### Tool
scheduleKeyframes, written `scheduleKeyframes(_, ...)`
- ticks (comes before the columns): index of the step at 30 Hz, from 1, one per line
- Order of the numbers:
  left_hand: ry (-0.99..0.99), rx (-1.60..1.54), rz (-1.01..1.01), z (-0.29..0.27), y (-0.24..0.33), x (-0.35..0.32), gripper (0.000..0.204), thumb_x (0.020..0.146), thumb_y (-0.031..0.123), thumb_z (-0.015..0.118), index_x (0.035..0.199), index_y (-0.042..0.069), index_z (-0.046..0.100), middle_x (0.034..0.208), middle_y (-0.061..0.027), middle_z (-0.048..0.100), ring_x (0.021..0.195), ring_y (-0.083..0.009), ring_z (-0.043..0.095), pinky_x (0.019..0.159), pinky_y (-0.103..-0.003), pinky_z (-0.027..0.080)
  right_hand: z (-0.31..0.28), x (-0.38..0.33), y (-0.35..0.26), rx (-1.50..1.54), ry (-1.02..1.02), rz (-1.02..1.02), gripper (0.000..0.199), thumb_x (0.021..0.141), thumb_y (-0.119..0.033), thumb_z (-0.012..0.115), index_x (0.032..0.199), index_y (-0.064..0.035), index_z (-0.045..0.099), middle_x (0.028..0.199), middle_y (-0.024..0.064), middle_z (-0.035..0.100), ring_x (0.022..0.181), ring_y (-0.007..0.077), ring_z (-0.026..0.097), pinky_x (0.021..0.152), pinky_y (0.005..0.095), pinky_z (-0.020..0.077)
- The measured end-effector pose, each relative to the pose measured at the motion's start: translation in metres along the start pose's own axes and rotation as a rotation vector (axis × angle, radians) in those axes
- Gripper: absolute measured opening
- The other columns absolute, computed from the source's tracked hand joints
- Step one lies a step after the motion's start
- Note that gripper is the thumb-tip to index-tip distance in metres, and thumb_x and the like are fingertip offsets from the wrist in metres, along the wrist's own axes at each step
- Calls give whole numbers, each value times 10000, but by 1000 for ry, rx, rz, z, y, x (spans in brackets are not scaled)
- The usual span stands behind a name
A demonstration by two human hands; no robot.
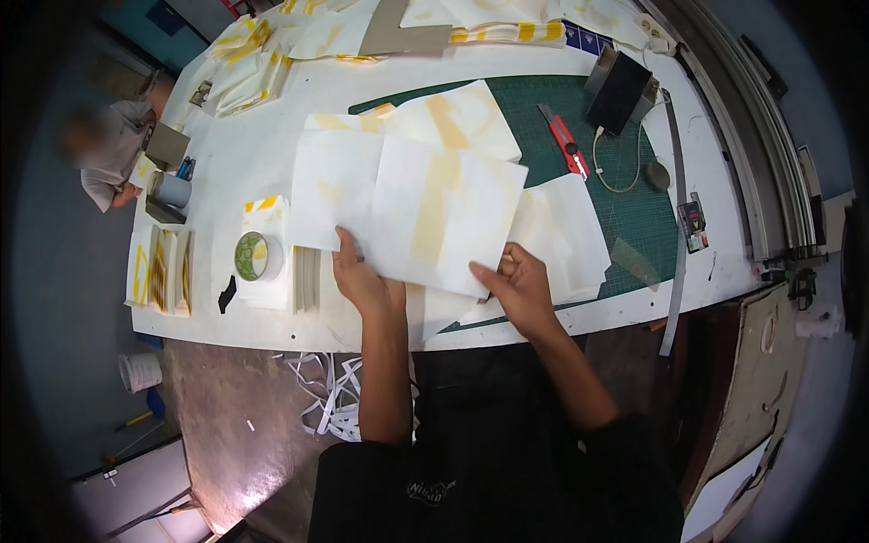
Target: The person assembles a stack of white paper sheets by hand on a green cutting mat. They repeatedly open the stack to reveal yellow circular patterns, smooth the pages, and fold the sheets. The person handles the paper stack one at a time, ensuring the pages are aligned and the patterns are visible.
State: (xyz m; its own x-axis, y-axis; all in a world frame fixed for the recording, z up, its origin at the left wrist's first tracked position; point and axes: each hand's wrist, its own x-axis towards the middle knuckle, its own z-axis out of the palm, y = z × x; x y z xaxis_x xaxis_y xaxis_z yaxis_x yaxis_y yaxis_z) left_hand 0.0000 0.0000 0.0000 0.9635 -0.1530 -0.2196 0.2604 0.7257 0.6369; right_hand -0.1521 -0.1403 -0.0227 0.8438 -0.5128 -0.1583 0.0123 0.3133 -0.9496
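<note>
White tape roll with green core [257,256] sits on the table's left, then left hand [360,279] and right hand [514,288] each pinch the near edge of a translucent yellow-streaked paper sheet [444,213] over the green cutting mat [625,195], red utility knife [566,140] beyond.

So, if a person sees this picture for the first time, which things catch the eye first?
First, the large white sheet with a yellow cross in the middle of the table, held at its near edge by the left hand and the right hand. Next, the red utility knife on the green cutting mat to the right. Then the tape roll at the left, and the white paper strips on the floor.
</note>
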Motion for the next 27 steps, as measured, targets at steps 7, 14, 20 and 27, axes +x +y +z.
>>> scheduleKeyframes(7, 123, 259, 295, -11, 14, 36, 617, 1048, 78, 592, 1554, -40, 261, 1513, -207, 450, 1376, -289, 495, 1185, -423, 398, -25, 123, -33, -200, 113, 32, 294, 921, -110, 780, 1067, 88, 619, 797, 117, 693, 537, 188, 682, 434, 286, 499)
scheduleKeyframes(14, -226, 1216, 645, 5, 4, -14, 409, 960, 83, 707, 1339, -36, 610, 1330, -202, 654, 1284, -333, 600, 1092, -425, 461, -51, 162, -55, -917, 260, -253, 413, 887, -258, 814, 1065, 82, 663, 854, 216, 717, 703, 295, 726, 624, 408, 561)
scheduleKeyframes(20, -782, 1802, 647, -12, -43, -59, 583, 926, 319, 761, 1406, 36, 588, 1524, -236, 511, 1454, -413, 436, 1210, -603, 254, -88, 61, -59, -1226, 217, -298, 402, 844, -268, 845, 1019, 66, 706, 931, 223, 709, 815, 361, 701, 733, 445, 545)
scheduleKeyframes(27, -1056, 1826, 533, -6, -44, -48, 615, 906, 305, 770, 1440, 68, 578, 1589, -213, 446, 1530, -403, 328, 1251, -651, 114, -109, -11, -52, -1030, 235, -34, 330, 864, -219, 831, 975, 69, 713, 818, 223, 719, 762, 355, 724, 720, 421, 555)
